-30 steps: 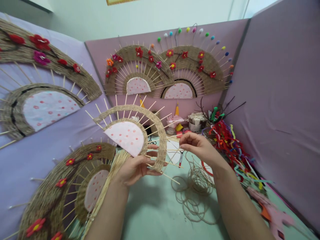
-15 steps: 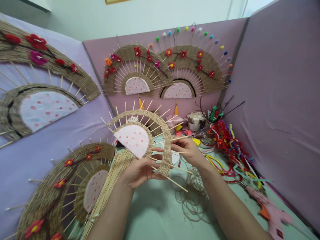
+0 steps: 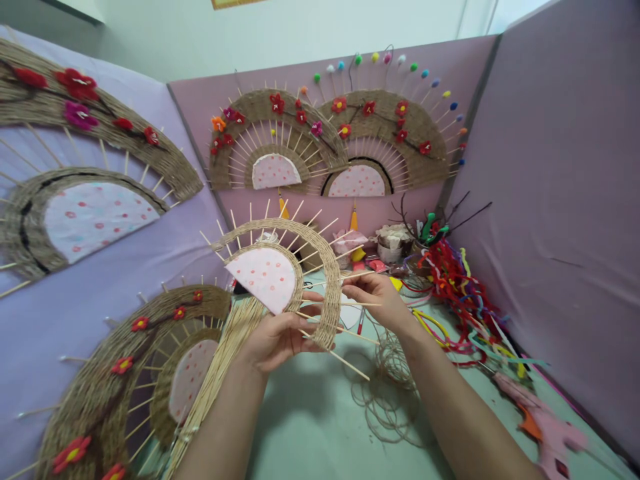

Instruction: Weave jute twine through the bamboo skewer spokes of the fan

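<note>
A half-round fan point(image 3: 327, 287) of thin sticks woven with brown twine is held up over the table, tilted, with a pink-dotted white half-disc point(image 3: 267, 277) at its centre. My left hand point(image 3: 280, 340) grips it from below, its fingers behind the sticks and the lower end of the outer woven band. At the fan's right edge, my right hand point(image 3: 370, 293) is closed with thumb and fingers pinched beside the outer band, among the stick ends. Whether they pinch the twine or a stick is too small to make out. Loose coils of twine point(image 3: 395, 373) lie on the table below.
Finished flowered fans hang on the back panel point(image 3: 320, 143) and left panel point(image 3: 100, 107); another fan point(image 3: 135, 373) leans at lower left beside a bundle of thin sticks point(image 3: 220, 360). To the right lie colourful pipe cleaners point(image 3: 450, 280) and a pink glue gun point(image 3: 540, 413).
The fan and both hands have shifted very slightly to the left. My right hand stays pinched at the outer band, and my left hand keeps its grip.
</note>
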Motion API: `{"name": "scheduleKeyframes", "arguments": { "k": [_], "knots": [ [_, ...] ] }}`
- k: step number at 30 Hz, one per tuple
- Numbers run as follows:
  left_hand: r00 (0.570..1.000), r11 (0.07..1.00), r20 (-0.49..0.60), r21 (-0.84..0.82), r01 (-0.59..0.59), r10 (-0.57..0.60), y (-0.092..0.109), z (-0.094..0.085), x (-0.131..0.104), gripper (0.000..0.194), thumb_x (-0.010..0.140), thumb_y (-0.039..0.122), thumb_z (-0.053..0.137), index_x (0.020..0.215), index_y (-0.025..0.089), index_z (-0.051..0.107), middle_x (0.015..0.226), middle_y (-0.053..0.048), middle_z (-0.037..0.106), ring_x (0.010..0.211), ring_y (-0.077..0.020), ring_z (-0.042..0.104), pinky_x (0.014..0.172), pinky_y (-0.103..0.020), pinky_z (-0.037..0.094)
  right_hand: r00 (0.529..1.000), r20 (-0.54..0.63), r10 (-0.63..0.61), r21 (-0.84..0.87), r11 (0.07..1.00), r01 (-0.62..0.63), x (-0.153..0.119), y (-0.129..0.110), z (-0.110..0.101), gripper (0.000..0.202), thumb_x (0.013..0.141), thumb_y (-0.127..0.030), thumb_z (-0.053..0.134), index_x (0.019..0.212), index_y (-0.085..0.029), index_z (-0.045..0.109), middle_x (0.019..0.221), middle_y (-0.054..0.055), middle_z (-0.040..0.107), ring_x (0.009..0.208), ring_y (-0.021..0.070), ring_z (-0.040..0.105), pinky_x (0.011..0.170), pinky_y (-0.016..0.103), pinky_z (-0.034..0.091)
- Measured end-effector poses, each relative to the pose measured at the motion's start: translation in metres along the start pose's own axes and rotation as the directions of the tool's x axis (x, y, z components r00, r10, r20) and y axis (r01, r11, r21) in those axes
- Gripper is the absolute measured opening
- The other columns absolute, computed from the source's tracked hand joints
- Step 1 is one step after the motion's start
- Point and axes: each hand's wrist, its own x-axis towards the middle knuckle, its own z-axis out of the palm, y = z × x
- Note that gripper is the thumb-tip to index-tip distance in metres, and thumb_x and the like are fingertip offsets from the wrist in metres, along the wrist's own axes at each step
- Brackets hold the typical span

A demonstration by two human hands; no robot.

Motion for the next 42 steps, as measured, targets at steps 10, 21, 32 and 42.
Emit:
{"name": "scheduleKeyframes", "arguments": {
  "k": [10, 21, 32, 42],
  "knots": [
    [0.997, 0.998, -0.036, 0.005, -0.066, 0.066, 0.002, -0.012, 0.000, 0.039, 0.068, 0.003, 0.050, 0.101, 0.016, 0.067, 0.116, -0.009, 0.065, 0.100, -0.0318, 0.065, 0.076, -0.042, 0.056, 0.991, 0.132, -0.024, -0.149, 0.988, 0.043, -0.001, -0.006, -0.008, 0.018, 0.077, -0.036, 0.066, 0.075, -0.018, 0.068, 0.075, 0.003, 0.062, 0.070, 0.0148, 0.055, 0.064, 0.027, 0.043],
    [1.000, 0.997, -0.018, 0.074, -0.019, 0.020, 0.005, -0.022, -0.004, 0.039, 0.067, 0.005, 0.050, 0.100, 0.015, 0.069, 0.104, -0.011, 0.070, 0.092, -0.0312, 0.068, 0.069, -0.037, 0.056, 0.994, 0.054, -0.098, -0.267, 0.957, 0.109, -0.004, -0.011, -0.034, 0.014, 0.081, -0.033, 0.063, 0.082, -0.020, 0.066, 0.083, 0.005, 0.064, 0.077, 0.0167, 0.058, 0.070, 0.031, 0.045],
    [0.994, 0.964, -0.085, 0.251, 0.085, -0.065, 0.013, -0.032, -0.013, 0.035, 0.065, 0.010, 0.057, 0.097, 0.014, 0.070, 0.087, -0.011, 0.072, 0.075, -0.0232, 0.068, 0.065, -0.031, 0.052, 0.978, 0.092, -0.188, -0.586, 0.784, 0.206, -0.016, -0.035, -0.042, 0.011, 0.082, -0.029, 0.065, 0.078, -0.019, 0.060, 0.074, 0.000, 0.060, 0.065, 0.0125, 0.050, 0.061, 0.025, 0.039],
    [0.996, 0.928, -0.052, 0.362, 0.087, -0.073, 0.024, -0.033, -0.025, 0.035, 0.057, 0.013, 0.058, 0.088, 0.014, 0.074, 0.082, -0.009, 0.072, 0.069, -0.0168, 0.065, 0.051, -0.018, 0.043, 0.979, 0.079, -0.189, -0.479, 0.854, 0.203, -0.021, -0.042, -0.041, 0.011, 0.083, -0.028, 0.063, 0.076, -0.019, 0.064, 0.075, 0.001, 0.063, 0.069, 0.0132, 0.055, 0.064, 0.025, 0.043]
  ]
}}
